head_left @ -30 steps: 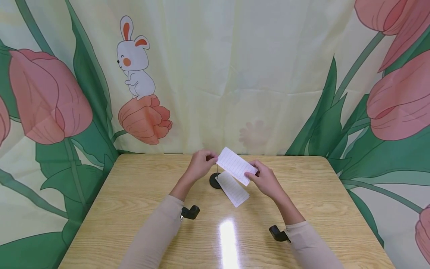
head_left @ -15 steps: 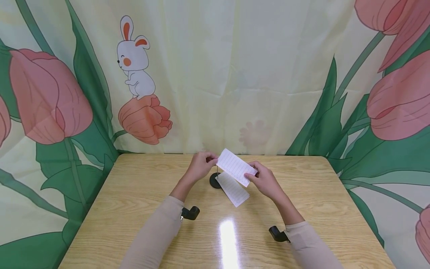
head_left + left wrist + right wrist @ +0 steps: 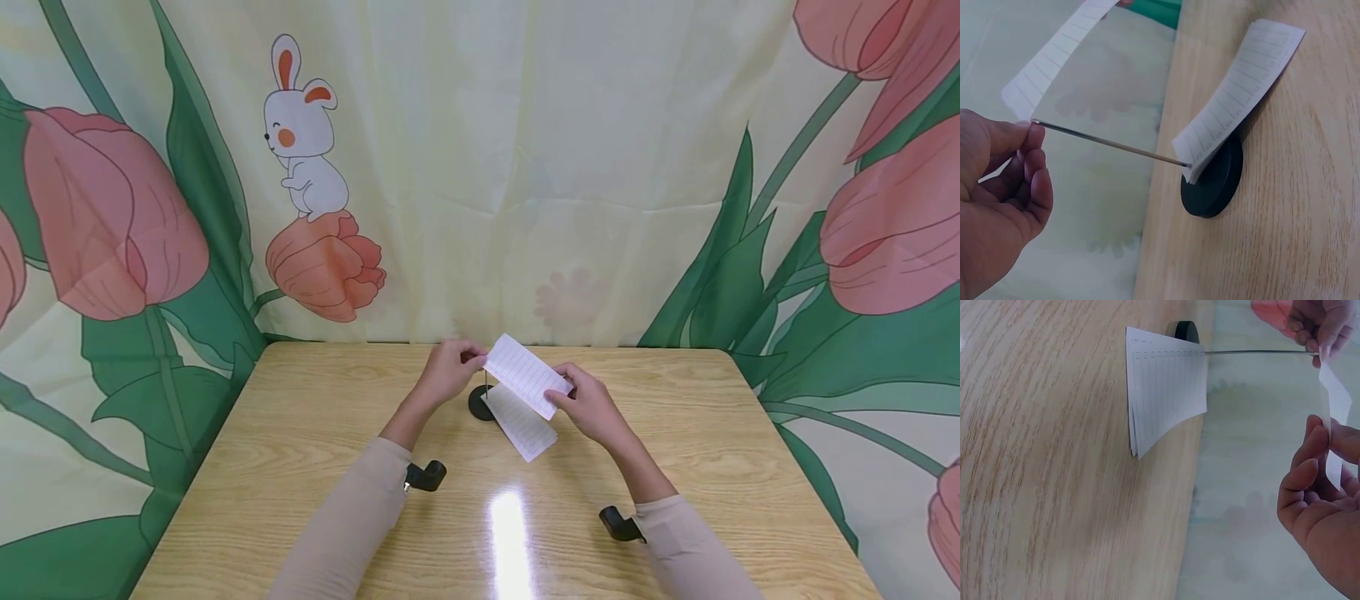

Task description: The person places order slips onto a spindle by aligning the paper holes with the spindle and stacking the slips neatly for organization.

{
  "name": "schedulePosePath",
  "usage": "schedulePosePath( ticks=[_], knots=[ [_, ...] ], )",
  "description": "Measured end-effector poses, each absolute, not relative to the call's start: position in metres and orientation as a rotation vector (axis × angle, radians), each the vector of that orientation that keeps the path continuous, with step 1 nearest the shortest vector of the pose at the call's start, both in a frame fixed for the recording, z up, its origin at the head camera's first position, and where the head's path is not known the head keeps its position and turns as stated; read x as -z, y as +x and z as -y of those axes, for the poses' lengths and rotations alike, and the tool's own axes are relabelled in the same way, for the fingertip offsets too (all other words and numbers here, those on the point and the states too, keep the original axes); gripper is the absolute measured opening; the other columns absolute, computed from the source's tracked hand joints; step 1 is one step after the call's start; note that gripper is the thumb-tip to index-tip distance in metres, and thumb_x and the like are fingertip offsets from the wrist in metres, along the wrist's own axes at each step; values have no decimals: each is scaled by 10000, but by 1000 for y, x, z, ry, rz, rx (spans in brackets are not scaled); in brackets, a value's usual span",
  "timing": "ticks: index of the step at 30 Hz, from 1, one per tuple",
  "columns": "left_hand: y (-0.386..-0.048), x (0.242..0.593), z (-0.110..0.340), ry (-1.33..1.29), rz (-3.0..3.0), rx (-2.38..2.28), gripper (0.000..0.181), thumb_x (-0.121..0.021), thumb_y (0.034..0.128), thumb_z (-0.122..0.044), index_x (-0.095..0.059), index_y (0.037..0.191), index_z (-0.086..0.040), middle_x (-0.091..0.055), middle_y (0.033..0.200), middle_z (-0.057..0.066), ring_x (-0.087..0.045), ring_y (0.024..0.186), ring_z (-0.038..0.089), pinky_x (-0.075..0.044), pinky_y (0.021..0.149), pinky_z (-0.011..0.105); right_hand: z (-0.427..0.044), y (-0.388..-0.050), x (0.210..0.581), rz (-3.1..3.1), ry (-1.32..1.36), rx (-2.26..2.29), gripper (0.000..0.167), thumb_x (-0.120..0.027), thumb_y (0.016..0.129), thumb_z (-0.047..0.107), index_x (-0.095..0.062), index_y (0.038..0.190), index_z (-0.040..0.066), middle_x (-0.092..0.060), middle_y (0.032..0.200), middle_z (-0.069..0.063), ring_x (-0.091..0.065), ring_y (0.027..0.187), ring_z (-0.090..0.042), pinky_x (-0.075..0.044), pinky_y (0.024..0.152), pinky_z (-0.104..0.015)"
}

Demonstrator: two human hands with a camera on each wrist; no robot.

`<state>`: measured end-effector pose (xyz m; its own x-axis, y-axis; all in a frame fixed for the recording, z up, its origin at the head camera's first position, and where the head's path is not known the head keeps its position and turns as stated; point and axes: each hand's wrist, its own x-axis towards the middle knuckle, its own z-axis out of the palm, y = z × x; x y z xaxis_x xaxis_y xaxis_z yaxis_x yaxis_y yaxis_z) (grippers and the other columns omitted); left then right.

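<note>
A bill spike stands toward the back of the table, with a round black base [image 3: 477, 405] and a thin metal rod [image 3: 1110, 144]. Several lined paper slips [image 3: 1235, 87] are threaded on the rod, low down near the base. My left hand [image 3: 447, 371] pinches the corner of another lined paper slip [image 3: 521, 371] right at the rod's tip. Whether the tip goes through the paper is hidden by the fingers. My right hand [image 3: 587, 402] holds that slip's other end between thumb and fingers, so it hangs tilted above the lower slips.
The wooden table [image 3: 315, 467] has its back edge close behind the spike. A curtain [image 3: 600, 167] printed with tulips and a rabbit hangs beyond it. Black wrist cameras [image 3: 426, 476] jut from both sleeves.
Both hands have sunk slightly, and the held slip has come down a little with them. The slips on the rod and the base have stayed put.
</note>
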<state>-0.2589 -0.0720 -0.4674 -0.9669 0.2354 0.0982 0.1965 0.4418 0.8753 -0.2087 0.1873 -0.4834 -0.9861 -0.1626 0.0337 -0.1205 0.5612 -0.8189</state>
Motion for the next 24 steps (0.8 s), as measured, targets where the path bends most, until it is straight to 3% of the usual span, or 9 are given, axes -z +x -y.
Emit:
schedulePosePath(
  ticks=[6, 24],
  knots=[
    [-259, 469, 72, 418, -2668, -1568, 122, -660, 1000, -64, -756, 1025, 7, -730, 954, 106, -667, 838, 178, -562, 730, 291, -186, -208, 486, -2733, -245, 1413, 307, -709, 976, 100, -619, 1256, 14, -698, 1029, -134, -614, 817, -197, -514, 689, -283],
    [-256, 471, 68, 437, -2749, -1465, 107, -662, 996, -51, -763, 1006, -15, -735, 933, 86, -656, 826, 170, -553, 718, 286, -186, -209, 496, -2725, -221, 1402, 313, -710, 977, 100, -613, 1260, 9, -702, 1059, -145, -646, 849, -191, -523, 691, -268]
  ],
)
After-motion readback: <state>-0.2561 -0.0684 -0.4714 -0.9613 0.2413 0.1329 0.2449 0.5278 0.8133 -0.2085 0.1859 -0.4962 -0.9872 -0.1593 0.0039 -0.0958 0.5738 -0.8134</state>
